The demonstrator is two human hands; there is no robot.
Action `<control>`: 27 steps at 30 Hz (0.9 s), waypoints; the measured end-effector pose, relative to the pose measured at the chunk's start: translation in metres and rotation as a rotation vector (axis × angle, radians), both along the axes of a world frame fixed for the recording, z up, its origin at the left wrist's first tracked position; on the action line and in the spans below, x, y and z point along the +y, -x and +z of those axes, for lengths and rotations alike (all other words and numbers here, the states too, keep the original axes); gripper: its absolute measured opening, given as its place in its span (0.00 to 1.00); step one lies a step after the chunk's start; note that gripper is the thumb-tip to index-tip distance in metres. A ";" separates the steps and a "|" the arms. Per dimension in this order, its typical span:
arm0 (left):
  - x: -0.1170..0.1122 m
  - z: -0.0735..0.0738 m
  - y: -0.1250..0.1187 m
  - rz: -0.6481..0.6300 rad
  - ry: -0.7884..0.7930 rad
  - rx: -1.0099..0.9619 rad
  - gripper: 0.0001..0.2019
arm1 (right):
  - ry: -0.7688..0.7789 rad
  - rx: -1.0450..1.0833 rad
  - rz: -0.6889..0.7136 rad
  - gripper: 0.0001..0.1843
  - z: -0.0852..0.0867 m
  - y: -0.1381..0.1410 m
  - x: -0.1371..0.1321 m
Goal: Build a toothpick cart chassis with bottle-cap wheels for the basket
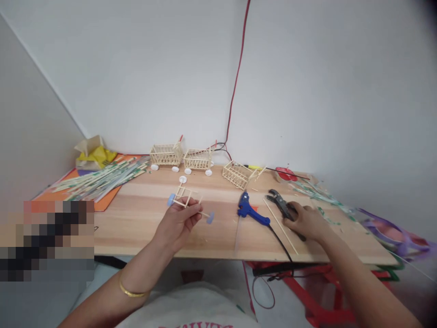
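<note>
My left hand (179,225) is closed, pinching a small wheeled frame of thin wooden sticks (178,198) above the table. White and bluish round wheels show at its corners. My right hand (303,221) is wrapped round the dark handles of a pair of pliers (278,202), whose jaws point to the far left at table level. Between the two hands lies a blue hot glue gun (254,213) with its nozzle away from me. A single thin stick (280,226) rests beside the pliers. My right fingertips are partly hidden.
At the back stand two stick carts with white wheels (166,156) (198,160) and a tilted stick basket (238,175). Piled sticks (102,180) cover an orange sheet on the left. A red dish (286,174) and plastic wrappers (322,200) lie right. The glue gun's cord (282,241) crosses the front edge.
</note>
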State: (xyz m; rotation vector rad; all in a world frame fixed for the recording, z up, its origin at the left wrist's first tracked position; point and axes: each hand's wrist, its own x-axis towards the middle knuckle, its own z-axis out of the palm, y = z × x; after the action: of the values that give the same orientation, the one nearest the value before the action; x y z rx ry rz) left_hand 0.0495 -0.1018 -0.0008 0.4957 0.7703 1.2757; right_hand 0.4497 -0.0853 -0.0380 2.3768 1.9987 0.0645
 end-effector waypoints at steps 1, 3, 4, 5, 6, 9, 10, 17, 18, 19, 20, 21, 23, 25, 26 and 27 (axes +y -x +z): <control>-0.001 0.001 0.001 -0.005 -0.013 0.003 0.10 | -0.005 -0.001 0.033 0.32 -0.002 0.000 -0.002; -0.002 0.003 0.003 -0.014 -0.033 -0.003 0.10 | -0.069 0.012 0.055 0.30 -0.006 -0.001 -0.009; -0.003 0.005 0.004 -0.019 -0.039 -0.013 0.10 | -0.117 0.040 0.034 0.29 -0.008 -0.003 -0.013; -0.004 0.006 0.005 -0.026 -0.042 -0.024 0.11 | -0.160 0.092 -0.003 0.28 -0.009 -0.004 -0.018; -0.005 0.007 0.006 -0.037 -0.042 -0.037 0.11 | -0.205 0.166 -0.059 0.28 -0.009 -0.004 -0.023; -0.006 0.010 0.007 -0.076 -0.025 -0.059 0.11 | -0.340 0.503 -0.243 0.28 -0.003 0.006 -0.039; -0.006 0.010 0.007 -0.085 -0.023 -0.058 0.12 | -0.381 0.643 -0.268 0.27 0.001 0.014 -0.044; -0.011 0.015 0.003 -0.120 -0.125 0.018 0.08 | -0.077 1.273 0.158 0.22 0.032 0.116 -0.069; -0.013 0.016 0.003 -0.122 -0.143 0.035 0.08 | -0.019 1.192 0.270 0.24 0.035 0.131 -0.069; -0.014 0.017 0.004 -0.121 -0.156 0.053 0.08 | 0.017 1.106 0.365 0.27 0.039 0.144 -0.069; -0.016 0.018 0.005 -0.119 -0.165 0.068 0.08 | 0.010 1.019 0.443 0.29 0.042 0.156 -0.069; -0.017 0.018 0.007 -0.118 -0.170 0.079 0.07 | -0.018 0.947 0.528 0.31 0.045 0.166 -0.068; -0.019 0.019 0.011 -0.115 -0.175 0.094 0.07 | -0.062 0.858 0.652 0.33 0.051 0.181 -0.064; -0.020 0.018 0.015 -0.107 -0.184 0.111 0.08 | -0.062 0.817 0.711 0.35 0.057 0.190 -0.061; -0.020 0.017 0.016 -0.103 -0.190 0.117 0.08 | -0.048 0.805 0.721 0.36 0.060 0.193 -0.060; -0.020 0.016 0.017 -0.097 -0.198 0.121 0.08 | -0.035 0.796 0.722 0.37 0.063 0.195 -0.060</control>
State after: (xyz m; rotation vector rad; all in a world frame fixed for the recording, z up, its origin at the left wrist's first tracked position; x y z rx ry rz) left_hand 0.0323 -0.1216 0.0155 0.7666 0.7149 1.2461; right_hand 0.2543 -0.1453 0.0248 1.6706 3.0924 -0.9603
